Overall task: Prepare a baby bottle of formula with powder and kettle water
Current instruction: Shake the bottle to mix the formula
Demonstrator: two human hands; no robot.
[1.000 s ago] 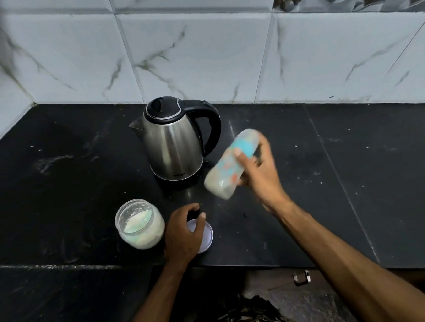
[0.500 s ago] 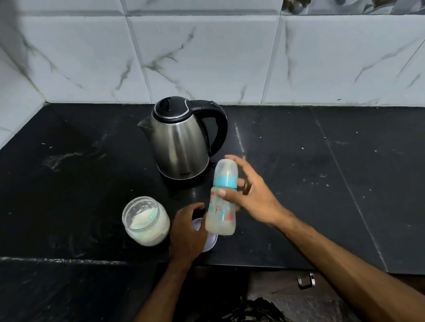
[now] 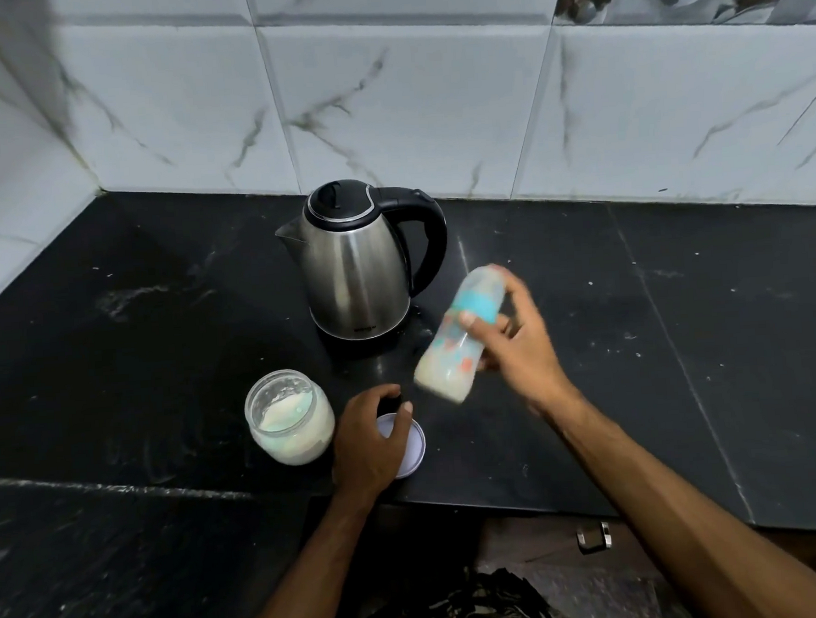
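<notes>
Kettle logo unreadable; right hand clasps tilted bottle, left hand grasps lid.

Kettle has small logo low on body, too blurred to read; no other txt.
</notes>
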